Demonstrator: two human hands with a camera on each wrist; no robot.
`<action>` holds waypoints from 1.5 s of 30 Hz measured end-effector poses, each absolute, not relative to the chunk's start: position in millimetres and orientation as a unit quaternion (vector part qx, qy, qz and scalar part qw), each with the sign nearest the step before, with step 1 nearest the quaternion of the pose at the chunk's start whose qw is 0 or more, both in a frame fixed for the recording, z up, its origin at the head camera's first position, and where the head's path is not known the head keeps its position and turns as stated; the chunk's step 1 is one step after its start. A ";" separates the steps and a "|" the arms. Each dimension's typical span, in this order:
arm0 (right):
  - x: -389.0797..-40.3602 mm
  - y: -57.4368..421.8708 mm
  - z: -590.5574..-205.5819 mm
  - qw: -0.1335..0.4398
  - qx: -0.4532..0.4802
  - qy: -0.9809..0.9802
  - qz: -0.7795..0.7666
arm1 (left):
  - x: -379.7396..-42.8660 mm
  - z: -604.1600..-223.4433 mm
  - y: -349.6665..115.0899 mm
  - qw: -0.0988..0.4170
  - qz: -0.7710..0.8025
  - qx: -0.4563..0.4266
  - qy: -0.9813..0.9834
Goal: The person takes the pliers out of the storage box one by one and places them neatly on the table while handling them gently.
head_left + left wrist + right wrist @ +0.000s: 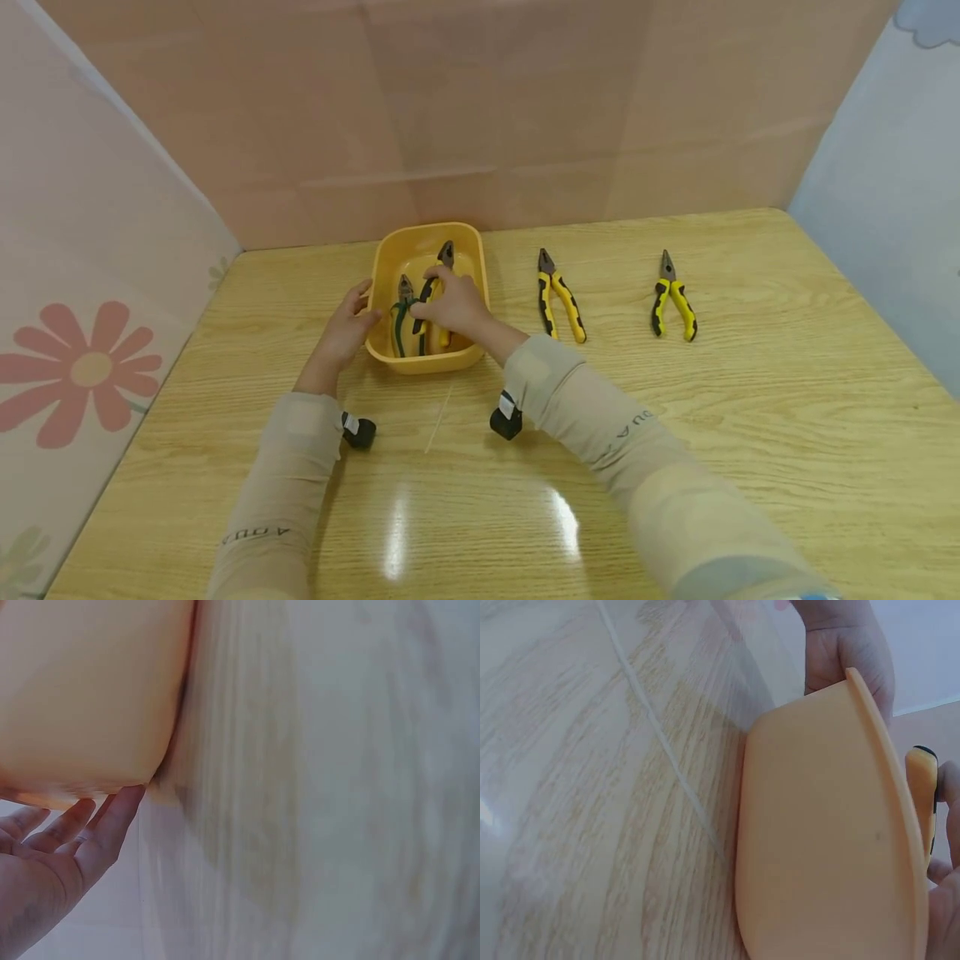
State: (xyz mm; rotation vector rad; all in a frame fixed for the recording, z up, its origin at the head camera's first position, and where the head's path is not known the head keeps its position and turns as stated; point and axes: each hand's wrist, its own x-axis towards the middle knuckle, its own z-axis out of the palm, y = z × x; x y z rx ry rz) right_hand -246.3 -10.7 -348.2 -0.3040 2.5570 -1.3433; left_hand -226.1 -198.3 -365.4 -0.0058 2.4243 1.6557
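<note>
A yellow plastic bin stands at the back left of the table. My left hand rests against its left side; the left wrist view shows the extended fingers at the bin wall. Over the bin's inside, my right hand grips a pair of pliers with yellow-and-black handles, dark jaws pointing away from me. One of its handles shows above the rim in the right wrist view, while the hand hides part of the pliers in the head view. Beside them in the bin lie green-handled pliers.
Yellow-and-black pliers lie right of the bin, handles toward me. Farther right are needle-nose pliers with similar handles. A thin pale line runs across the table in front of the bin. Walls border the table's back and sides.
</note>
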 end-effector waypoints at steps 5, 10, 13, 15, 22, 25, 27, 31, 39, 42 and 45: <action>-244.7 -7.0 -344.4 0.110 -0.109 0.859 -0.488 | -226.8 -365.4 -198.5 0.103 0.553 -0.007 0.826; -242.6 -4.9 -341.6 0.101 -0.115 0.853 -0.498 | -227.8 -367.6 -200.5 0.104 0.552 -0.014 0.827; -241.2 -3.9 -339.6 0.098 -0.112 0.850 -0.506 | -227.9 -367.5 -200.5 0.102 0.557 -0.010 0.824; -239.7 -2.9 -338.0 0.099 -0.109 0.847 -0.510 | -228.1 -367.6 -200.3 0.101 0.561 -0.007 0.822; -236.4 2.6 -336.8 0.113 -0.104 0.832 -0.532 | -228.9 -369.2 -199.8 0.096 0.571 -0.003 0.815; -235.4 5.1 -337.3 0.112 -0.110 0.829 -0.536 | -229.4 -370.4 -200.0 0.097 0.577 -0.001 0.811; -234.4 6.5 -337.0 0.108 -0.115 0.827 -0.539 | -229.5 -370.9 -200.0 0.097 0.579 0.000 0.809; -232.5 9.0 -336.7 0.099 -0.122 0.821 -0.550 | -228.8 -368.8 -199.3 0.101 0.583 0.002 0.806; -227.7 14.5 -336.9 0.086 -0.129 0.826 -0.542 | -216.6 -348.5 -189.1 0.110 0.579 -0.006 0.808; -225.0 16.8 -334.8 0.083 -0.128 0.827 -0.541 | -213.4 -344.6 -187.5 0.111 0.576 -0.005 0.810; -222.9 19.1 -333.2 0.086 -0.124 0.827 -0.541 | -214.3 -346.6 -188.7 0.111 0.581 -0.003 0.806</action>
